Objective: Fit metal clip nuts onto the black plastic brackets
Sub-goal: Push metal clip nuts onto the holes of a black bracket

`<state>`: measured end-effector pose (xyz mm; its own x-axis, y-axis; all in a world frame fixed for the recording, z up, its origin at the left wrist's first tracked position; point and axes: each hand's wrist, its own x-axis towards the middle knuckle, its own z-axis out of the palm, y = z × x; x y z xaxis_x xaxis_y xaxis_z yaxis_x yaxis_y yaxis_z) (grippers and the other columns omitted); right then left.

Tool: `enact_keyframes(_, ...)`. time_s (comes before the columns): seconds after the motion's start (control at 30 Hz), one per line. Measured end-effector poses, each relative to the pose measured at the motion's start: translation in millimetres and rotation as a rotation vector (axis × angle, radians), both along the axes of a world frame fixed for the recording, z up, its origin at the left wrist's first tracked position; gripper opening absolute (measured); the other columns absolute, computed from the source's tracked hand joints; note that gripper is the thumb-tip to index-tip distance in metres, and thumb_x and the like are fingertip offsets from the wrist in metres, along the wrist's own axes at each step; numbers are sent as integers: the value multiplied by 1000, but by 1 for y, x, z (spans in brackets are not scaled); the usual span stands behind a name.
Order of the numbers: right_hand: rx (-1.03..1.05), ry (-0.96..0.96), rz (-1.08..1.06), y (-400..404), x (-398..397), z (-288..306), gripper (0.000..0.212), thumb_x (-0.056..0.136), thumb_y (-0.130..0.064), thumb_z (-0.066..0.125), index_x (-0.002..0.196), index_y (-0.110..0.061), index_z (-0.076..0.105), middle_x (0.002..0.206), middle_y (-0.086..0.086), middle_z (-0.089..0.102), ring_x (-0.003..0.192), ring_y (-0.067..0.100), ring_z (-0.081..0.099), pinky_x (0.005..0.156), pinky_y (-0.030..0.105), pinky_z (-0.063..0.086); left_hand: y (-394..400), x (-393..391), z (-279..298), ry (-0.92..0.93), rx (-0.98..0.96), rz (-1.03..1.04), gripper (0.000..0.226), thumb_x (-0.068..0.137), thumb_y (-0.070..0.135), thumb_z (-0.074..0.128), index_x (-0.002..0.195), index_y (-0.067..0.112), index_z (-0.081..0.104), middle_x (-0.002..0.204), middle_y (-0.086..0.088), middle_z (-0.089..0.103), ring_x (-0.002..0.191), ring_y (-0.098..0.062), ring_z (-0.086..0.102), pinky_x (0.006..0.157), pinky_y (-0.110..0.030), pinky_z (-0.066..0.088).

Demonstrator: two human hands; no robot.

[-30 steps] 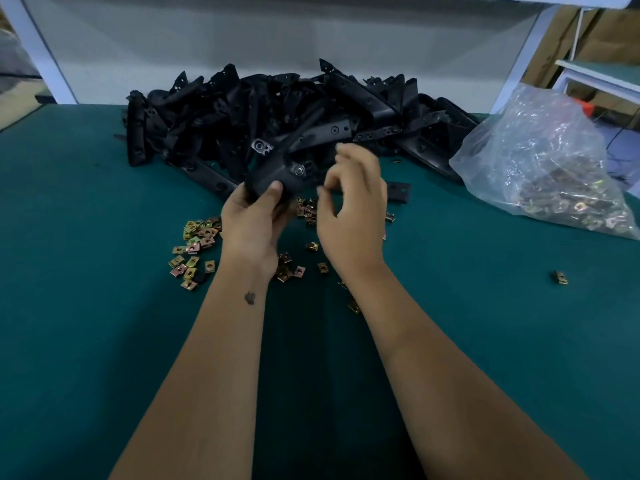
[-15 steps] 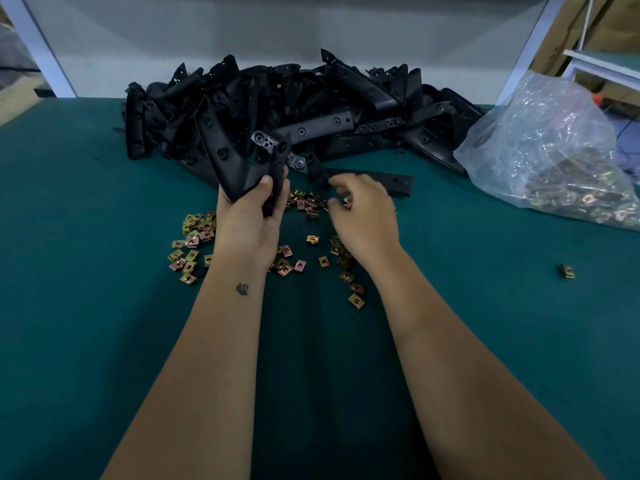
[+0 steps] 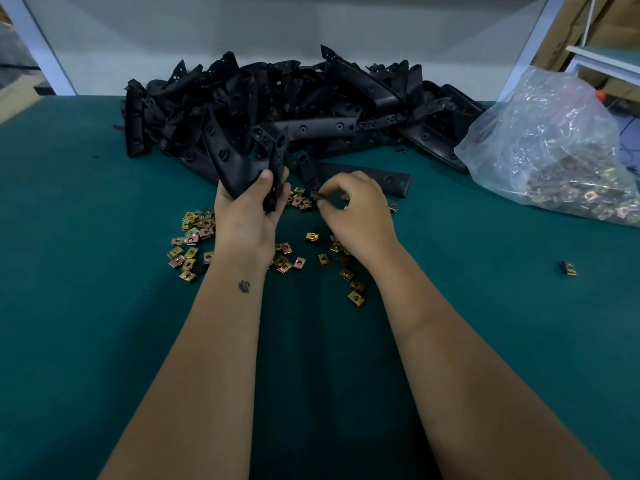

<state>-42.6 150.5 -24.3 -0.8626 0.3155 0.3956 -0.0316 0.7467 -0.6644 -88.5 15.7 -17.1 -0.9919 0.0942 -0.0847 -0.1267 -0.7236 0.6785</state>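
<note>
My left hand [image 3: 250, 216] grips a black plastic bracket [image 3: 235, 161] and holds it upright above the green table. My right hand [image 3: 356, 213] is down among the loose clip nuts [image 3: 298, 199], thumb and forefinger pinched on one clip nut [image 3: 317, 196] at the near edge of the scatter. More brass-coloured clip nuts lie to the left [image 3: 192, 237] and under my wrists [image 3: 355, 297]. A long black bracket [image 3: 381, 178] lies flat just beyond my right hand.
A big heap of black brackets [image 3: 311, 105] fills the back of the green table [image 3: 86, 306]. A clear plastic bag of clip nuts [image 3: 561, 161] sits at the right. One stray clip nut [image 3: 568, 267] lies alone on the right. A white wall stands behind.
My right hand has dropped from the held bracket to the loose clip nuts and pinched one. My left hand has tipped the bracket upright.
</note>
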Motion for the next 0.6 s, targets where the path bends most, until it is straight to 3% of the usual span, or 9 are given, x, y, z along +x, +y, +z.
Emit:
enact_keyframes(0.1, -216, 82, 9, -3, 2, 4, 18, 84, -11, 65, 94, -26, 63, 94, -15, 61, 88, -5, 55, 74, 13, 41, 3, 1, 0, 29, -224, 47, 42, 92, -4, 61, 129, 9, 46, 111, -13, 67, 81, -17, 73, 68, -25, 57)
enact_keyframes(0.2, -65, 162, 40, -4, 3, 5, 47, 85, -7, 67, 127, -25, 54, 118, -8, 53, 101, 4, 51, 83, 18, 43, 4, 3, -2, 87, -428, 32, 75, 89, 4, 67, 147, 29, 27, 136, -14, 56, 101, -22, 69, 83, -34, 58)
enact_keyframes(0.23, 16, 188, 54, -4, 3, 6, 55, 85, -5, 66, 135, -26, 51, 126, -5, 49, 108, 9, 50, 88, 21, 45, 4, 5, -2, 116, -478, 21, 76, 88, 7, 68, 147, 33, 28, 138, -11, 54, 102, -21, 68, 84, -34, 58)
enact_keyframes(0.3, 133, 232, 41, -5, 3, 7, 50, 87, -4, 65, 133, -24, 58, 133, 0, 48, 116, 17, 49, 94, 33, 47, 4, 8, 0, 187, -541, 2, 59, 88, 12, 68, 139, 33, 45, 131, -6, 60, 100, -19, 68, 83, -33, 58)
enact_keyframes(0.37, 186, 273, 4, -6, 3, 5, 33, 89, -6, 64, 119, -17, 69, 130, 4, 54, 117, 24, 51, 94, 44, 47, 4, 10, 2, 228, -586, -11, 40, 90, 21, 66, 127, 35, 58, 127, -1, 63, 112, -21, 63, 96, -43, 54)
enact_keyframes(0.43, 177, 313, -23, -6, 4, 5, 22, 90, -7, 63, 109, -14, 72, 121, 4, 60, 112, 24, 54, 93, 48, 46, 5, 13, 5, 221, -468, -52, 29, 94, 34, 57, 123, 36, 60, 121, 0, 68, 106, -20, 66, 90, -44, 56)
enact_keyframes(0.5, 64, 380, -49, -6, 5, 9, 15, 92, -10, 63, 104, -11, 72, 110, 0, 63, 103, 17, 57, 89, 40, 48, 3, 12, 5, 191, -295, -107, 33, 101, 43, 40, 132, 35, 52, 109, -4, 74, 84, -20, 69, 75, -35, 57)
enact_keyframes(0.6, -446, 545, -94, -9, 4, 22, 11, 94, -10, 63, 101, -7, 70, 93, -2, 66, 85, 8, 60, 78, 24, 49, 2, 10, 5, 147, -238, -92, 39, 104, 43, 31, 139, 27, 40, 102, -7, 76, 76, -18, 68, 70, -30, 56)
